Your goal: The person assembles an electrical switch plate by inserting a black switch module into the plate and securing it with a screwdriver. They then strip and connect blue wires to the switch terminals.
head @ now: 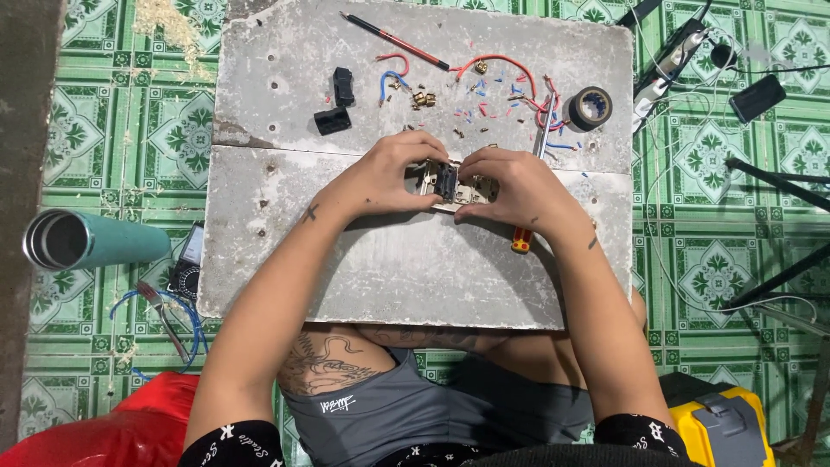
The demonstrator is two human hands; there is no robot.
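Head view, work surface: grey, scuffed board lying across the person's lap, over a green patterned tile floor.
Left hand: fingers curled down and closed on the left end of a small beige switch frame; thumb at its near edge.
Right hand: fingers bent and closed on the right end of the same frame; fingertips sit on top of it.
Switch frame, position: centre of the board, just near of the seam across it, between the two hands; a black insert shows in its middle. Whether it rests on the board or is lifted, cannot tell.
Under the right hand: screwdriver with red and yellow handle, the shaft running away toward the far right.
Far left of board: two black switch modules, apart from each other.
Far centre: red pencil lying at a slant; short red and blue wire pieces and small brass screws scattered.
Far right of board: roll of black tape.
Floor, left: teal metal flask on its side; pliers with blue wire beside it.
Floor, near right: yellow and grey toolbox.
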